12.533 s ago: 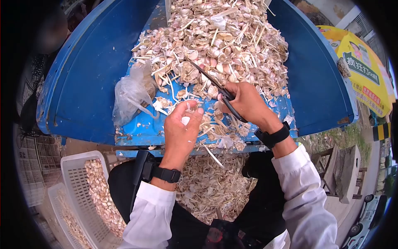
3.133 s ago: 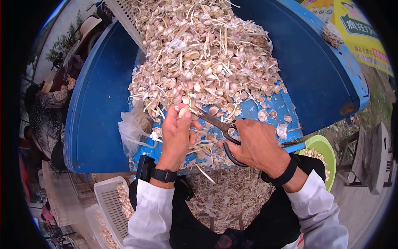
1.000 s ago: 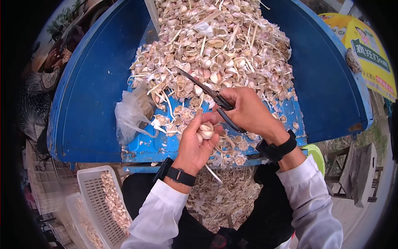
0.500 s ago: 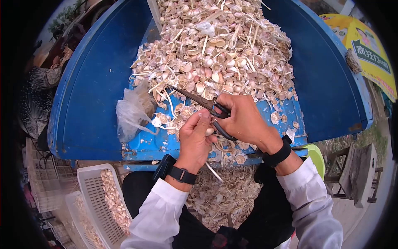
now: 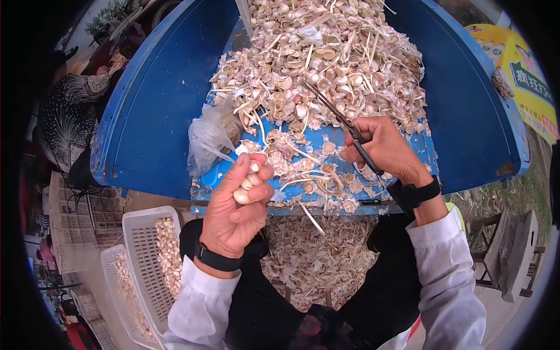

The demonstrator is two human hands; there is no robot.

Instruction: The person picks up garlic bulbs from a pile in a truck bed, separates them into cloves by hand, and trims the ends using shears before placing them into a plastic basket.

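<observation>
Several pale garlic cloves (image 5: 246,188) rest in the curled fingers of my left hand (image 5: 236,201), palm turned up in front of the blue bed's near edge. My right hand (image 5: 382,151) grips black-handled scissors (image 5: 333,111), their dark blades pointing up and left over the garlic. Beyond both hands rises a big heap of garlic cloves and husks (image 5: 326,64). Loose skins and dry stems (image 5: 321,175) lie scattered on the blue surface between my hands. A translucent plastic bag (image 5: 213,137) sits just beyond my left hand.
Blue side panels (image 5: 157,93) flank the heap. At lower left stand a white slotted basket (image 5: 143,256) with cloves and a second pale basket (image 5: 111,280). Husks (image 5: 315,262) pile up between my knees. A wooden stool (image 5: 507,251) is at right, and a person in patterned clothing (image 5: 67,122) at left.
My hands have moved apart: the left went left and turned palm up with the cloves, the right went right and up with the scissors. The view has shifted slightly.
</observation>
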